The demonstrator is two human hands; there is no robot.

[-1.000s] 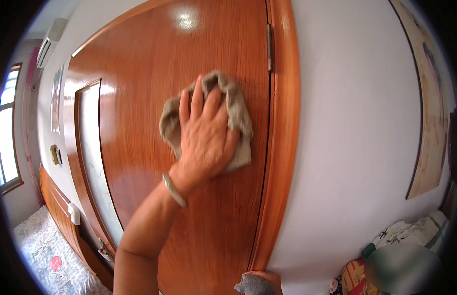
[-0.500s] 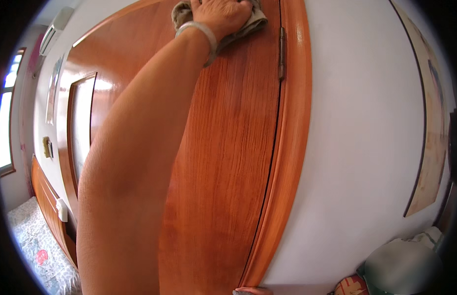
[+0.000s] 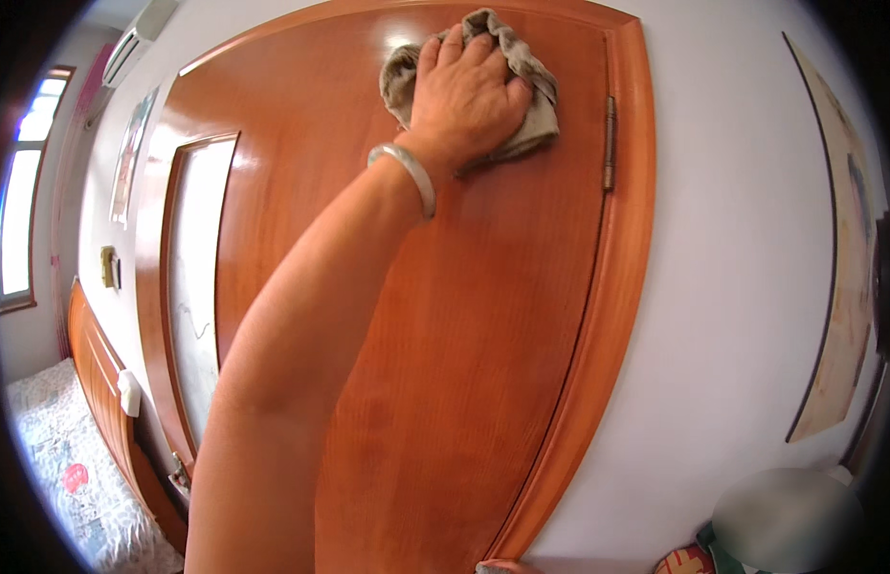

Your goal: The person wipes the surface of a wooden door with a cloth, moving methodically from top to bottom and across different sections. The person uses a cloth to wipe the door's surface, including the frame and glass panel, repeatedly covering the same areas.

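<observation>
My left hand [image 3: 472, 100] is raised against the upper part of a reddish-brown wooden door [image 3: 474, 335]. Its fingers point upward, spread over a crumpled grey-brown cloth [image 3: 536, 120] that they press onto the wood, and the thumb lies on a fold at the right. Folds of the cloth stick out on both sides of the hand and above the fingertips. A pale bangle [image 3: 411, 177] circles my left wrist, and my bare forearm rises from the lower edge across the door. My right hand does not show.
Right of the cloth, a dark hinge [image 3: 610, 143] joins door and wooden frame [image 3: 622, 287]. A glass panel [image 3: 196, 239] is at left, past it a bed [image 3: 91, 478] with a wooden headboard [image 3: 105, 383]. A picture panel [image 3: 833, 287] hangs on the right wall; a blurred patch covers something below.
The view has tilted upward, so the door's top edge and more of the cloth show. Against the hinge, my left hand and the cloth have shifted slightly down and left.
</observation>
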